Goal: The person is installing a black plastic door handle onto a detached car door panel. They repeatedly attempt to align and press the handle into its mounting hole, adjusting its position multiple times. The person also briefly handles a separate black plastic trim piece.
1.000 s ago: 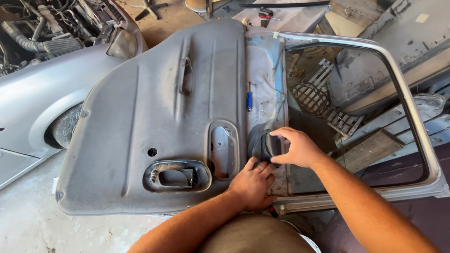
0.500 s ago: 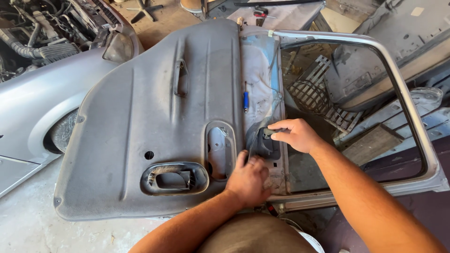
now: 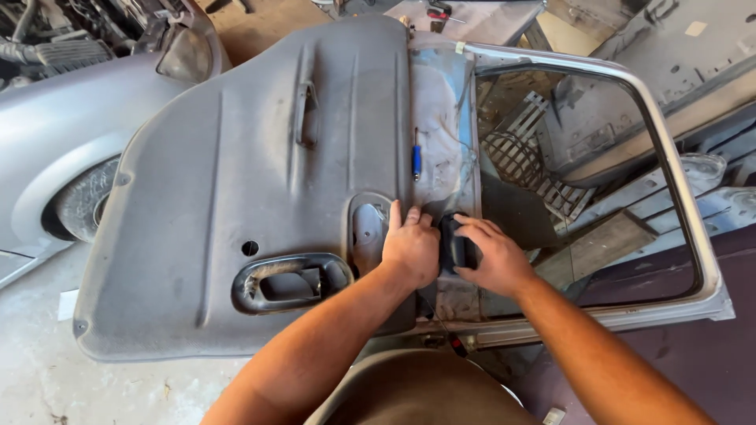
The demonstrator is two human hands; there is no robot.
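Observation:
A dusty grey car door trim panel (image 3: 236, 205) lies across a removed door frame (image 3: 677, 189). My left hand (image 3: 409, 248) presses flat on the panel's right edge, beside an oval recess (image 3: 368, 228). My right hand (image 3: 492, 256) grips a small black part (image 3: 455, 244) at the door's metal edge, right next to my left hand. A blue-handled screwdriver (image 3: 416, 157) rests on the plastic-covered door metal above my hands. The panel's pull handle opening (image 3: 287, 283) is lower left of my left hand.
A silver car fender and wheel (image 3: 71, 197) stand at the left, with an open engine bay at the top left. Metal racks and scrap parts (image 3: 535, 165) show through the door's window opening. Concrete floor (image 3: 31, 378) lies below the panel.
My left hand has slid up the panel's edge and flattened next to the black part. My right hand has come down slightly, still on the black part. The view has shifted closer.

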